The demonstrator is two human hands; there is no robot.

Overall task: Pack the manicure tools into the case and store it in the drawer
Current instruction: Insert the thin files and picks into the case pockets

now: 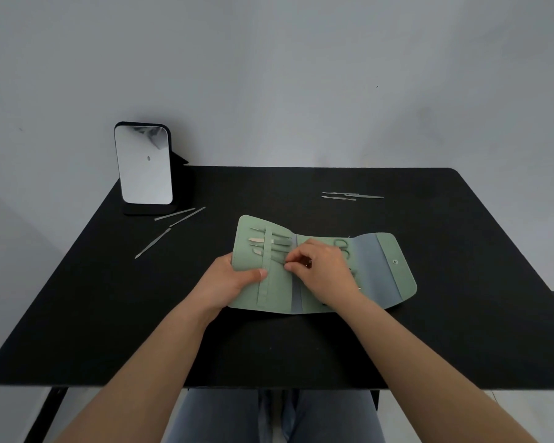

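Observation:
A green fold-out manicure case (384,266) lies open in the middle of the black table (109,314). Several thin metal tools (269,240) sit under the elastic band of its left panel, and small scissors (343,246) show in the middle panel. My left hand (227,281) grips the case's left edge, thumb pressed on the panel. My right hand (323,270) lies over the middle panel, its fingertips pinched on a slim tool at the band. Loose tools lie at the left (170,230) and at the far right (352,196).
A small standing mirror (144,164) on a black base is at the table's far left corner. A grey wall is behind the table. My legs in jeans (269,417) show below the near edge. No drawer is visible.

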